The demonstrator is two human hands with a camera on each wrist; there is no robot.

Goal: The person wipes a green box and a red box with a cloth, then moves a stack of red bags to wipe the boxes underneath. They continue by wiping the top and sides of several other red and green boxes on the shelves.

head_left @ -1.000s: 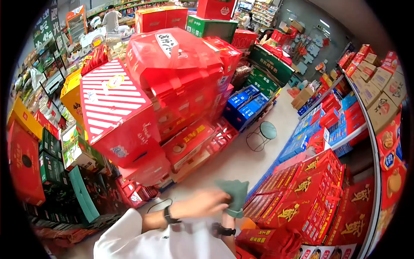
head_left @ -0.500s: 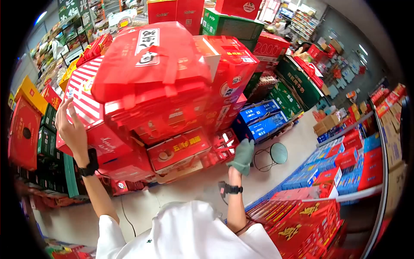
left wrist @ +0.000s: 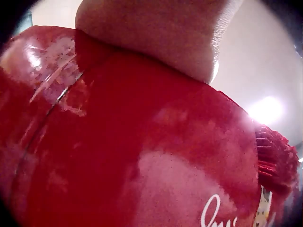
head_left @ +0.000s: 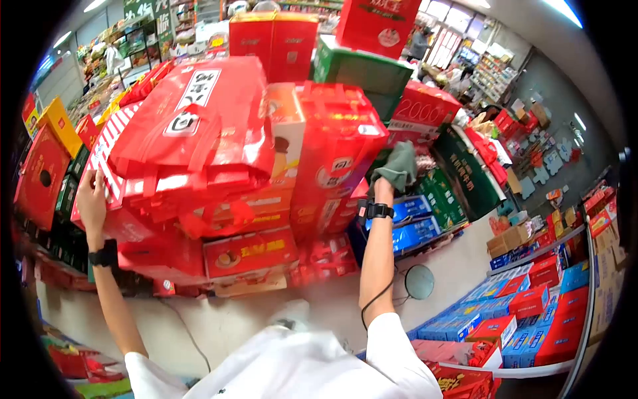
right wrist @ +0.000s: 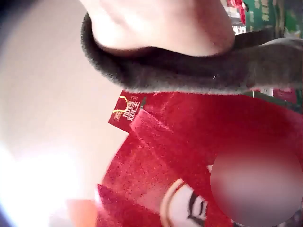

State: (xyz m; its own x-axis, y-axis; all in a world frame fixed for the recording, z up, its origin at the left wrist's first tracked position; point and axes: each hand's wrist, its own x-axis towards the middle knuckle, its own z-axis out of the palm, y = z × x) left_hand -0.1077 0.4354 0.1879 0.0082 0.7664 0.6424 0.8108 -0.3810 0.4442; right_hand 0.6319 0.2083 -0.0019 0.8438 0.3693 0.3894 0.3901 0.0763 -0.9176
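Observation:
My left hand (head_left: 92, 199) rests on the near edge of a large red gift box (left wrist: 109, 127) with a red-and-white striped top (head_left: 106, 156), fingers lying over its edge. In the left wrist view the heel of that hand lies along the box. A grey-green cloth (head_left: 403, 166) covers my right hand (right wrist: 165, 28) like a loose mitt, hiding the fingers. That hand is raised beside a tall red carton (head_left: 339, 133), above blue boxes (head_left: 412, 213). In the right wrist view the cloth's hem hangs open below the heel of the hand.
A red carrier bag (head_left: 193, 126) lies on the stack between my hands. Green cartons (head_left: 362, 73) and a red "2000" box (head_left: 425, 110) stand behind. A round stool (head_left: 419, 281) is on the floor, with shelves of boxes (head_left: 518, 312) at right. A cable (head_left: 189, 332) crosses the floor.
My hands, together at first, have parted. The left has gone to the striped box and stayed; the cloth-covered right has risen from near the stool. The view has turned toward the stack.

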